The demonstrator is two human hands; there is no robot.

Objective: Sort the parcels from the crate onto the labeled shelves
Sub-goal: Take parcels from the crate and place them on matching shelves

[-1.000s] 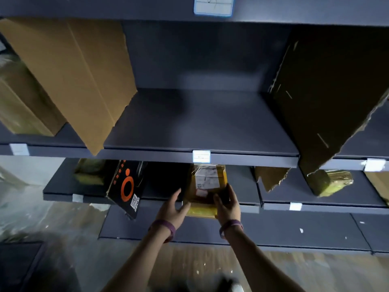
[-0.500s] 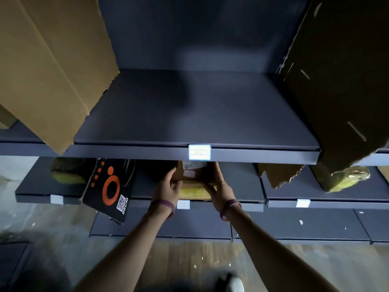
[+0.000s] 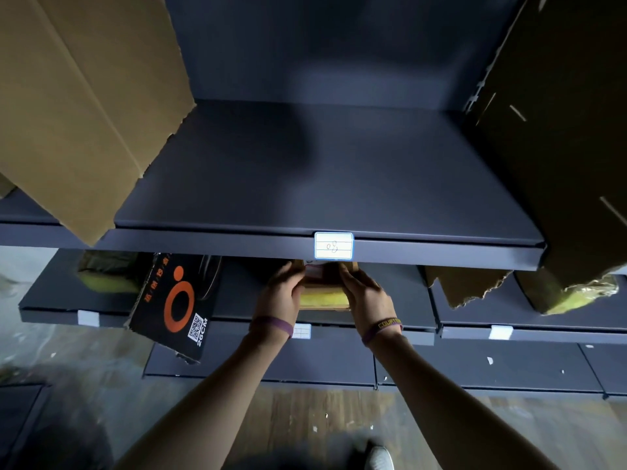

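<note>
A small yellow parcel [image 3: 325, 295] wrapped in clear tape rests on the lower dark shelf [image 3: 400, 300], its far end hidden under the shelf above. My left hand [image 3: 281, 293] grips its left side and my right hand [image 3: 364, 293] grips its right side. Both wrists wear purple bands. The upper shelf [image 3: 322, 184] carries a blue-framed label [image 3: 334, 245] on its front lip, right above the parcel.
A black box with an orange ring [image 3: 173, 303] leans on the lower shelf to the left. Cardboard dividers stand at left [image 3: 81, 103] and right [image 3: 563, 130]. Other taped yellow parcels lie at far left [image 3: 105, 276] and far right [image 3: 576, 293]. A wooden floor [image 3: 322, 418] lies below.
Both hands have pushed the parcel further in under the upper shelf, so less of it shows. The view has moved closer to the shelves and tilted up.
</note>
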